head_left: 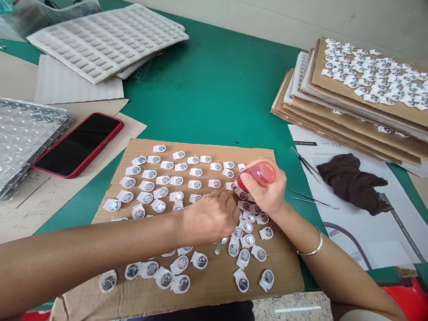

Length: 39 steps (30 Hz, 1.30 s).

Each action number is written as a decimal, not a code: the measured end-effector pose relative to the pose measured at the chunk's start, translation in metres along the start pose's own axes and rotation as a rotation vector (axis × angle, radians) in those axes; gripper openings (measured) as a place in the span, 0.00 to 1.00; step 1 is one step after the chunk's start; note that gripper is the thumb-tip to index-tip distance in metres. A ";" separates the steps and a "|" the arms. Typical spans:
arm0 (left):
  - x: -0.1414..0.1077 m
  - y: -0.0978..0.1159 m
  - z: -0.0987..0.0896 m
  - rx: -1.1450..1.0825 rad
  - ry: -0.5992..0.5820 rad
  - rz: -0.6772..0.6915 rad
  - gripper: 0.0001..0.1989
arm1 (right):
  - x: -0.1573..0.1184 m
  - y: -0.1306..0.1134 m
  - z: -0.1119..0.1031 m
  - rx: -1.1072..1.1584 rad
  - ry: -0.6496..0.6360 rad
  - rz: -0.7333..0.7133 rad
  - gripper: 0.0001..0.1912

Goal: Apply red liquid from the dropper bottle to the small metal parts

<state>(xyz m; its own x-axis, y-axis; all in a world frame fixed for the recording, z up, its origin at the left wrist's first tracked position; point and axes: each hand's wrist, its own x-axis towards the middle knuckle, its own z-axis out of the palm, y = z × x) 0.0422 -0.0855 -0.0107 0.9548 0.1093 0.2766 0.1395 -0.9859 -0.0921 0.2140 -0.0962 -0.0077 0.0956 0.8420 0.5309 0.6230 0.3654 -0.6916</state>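
Left hand [209, 218] curls low over a cardboard sheet [284, 272], its fingers pinched narrow; whether they hold anything is hidden, though a slim metal shaft [218, 246] shows below the palm. Right hand [267, 189], with a metal bangle [313, 244] at the wrist, grips a red rubber squeeze bulb [259, 174], its tip down among small round metal discs [197, 172] on white paper backings scattered across the cardboard sheet. Two pairs of tweezers [314, 199] and a dark brown cloth [351, 183] lie on printed paper [334, 147] to the right. Beyond the sheet, a red-cased phone [78, 145] rests beside a clear blister tray [23, 142] on the green table [214, 84]. Farther off stand stacked cardboard sheets [347, 120] carrying more discs, and a white moulded tray [107, 42].
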 end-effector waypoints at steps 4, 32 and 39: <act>0.000 0.000 0.000 0.005 -0.010 0.005 0.09 | 0.001 -0.002 0.000 0.010 0.002 0.016 0.06; 0.001 -0.003 -0.005 -0.051 -0.055 -0.019 0.09 | 0.001 0.006 0.001 -0.045 0.045 0.005 0.07; 0.000 -0.010 -0.006 -0.207 -0.075 -0.058 0.08 | 0.001 0.007 0.001 -0.052 0.045 -0.004 0.07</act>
<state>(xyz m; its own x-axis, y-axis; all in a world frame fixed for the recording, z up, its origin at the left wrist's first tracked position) 0.0390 -0.0764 -0.0047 0.9646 0.1679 0.2034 0.1451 -0.9818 0.1227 0.2177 -0.0925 -0.0120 0.1268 0.8216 0.5557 0.6628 0.3466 -0.6638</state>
